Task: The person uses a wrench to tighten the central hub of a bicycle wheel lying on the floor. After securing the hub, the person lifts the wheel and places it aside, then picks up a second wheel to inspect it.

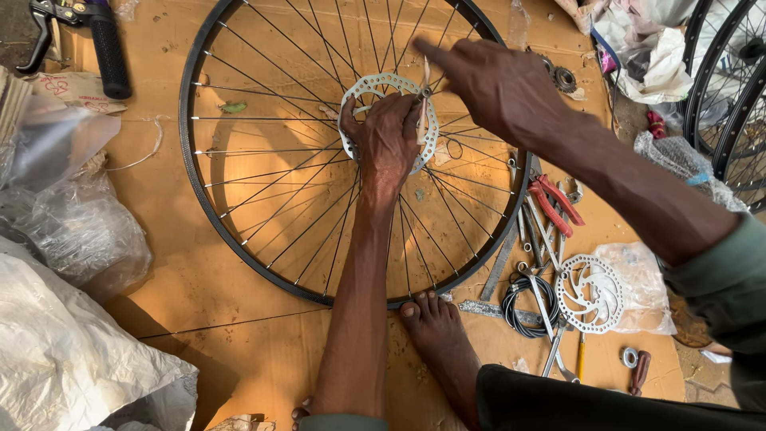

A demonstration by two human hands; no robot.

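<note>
A bike wheel (263, 160) lies flat on brown cardboard (199, 279). The left hand (388, 140) presses on the silver disc (355, 96) at its middle, fingers curled over it. The right hand (495, 84) pinches a thin tool (424, 80) there; its tip is hidden.

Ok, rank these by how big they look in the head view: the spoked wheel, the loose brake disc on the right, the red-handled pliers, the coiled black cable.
1. Spoked wheel, by far.
2. Loose brake disc.
3. Red-handled pliers and coiled black cable look about alike; no ranking between them.
</note>
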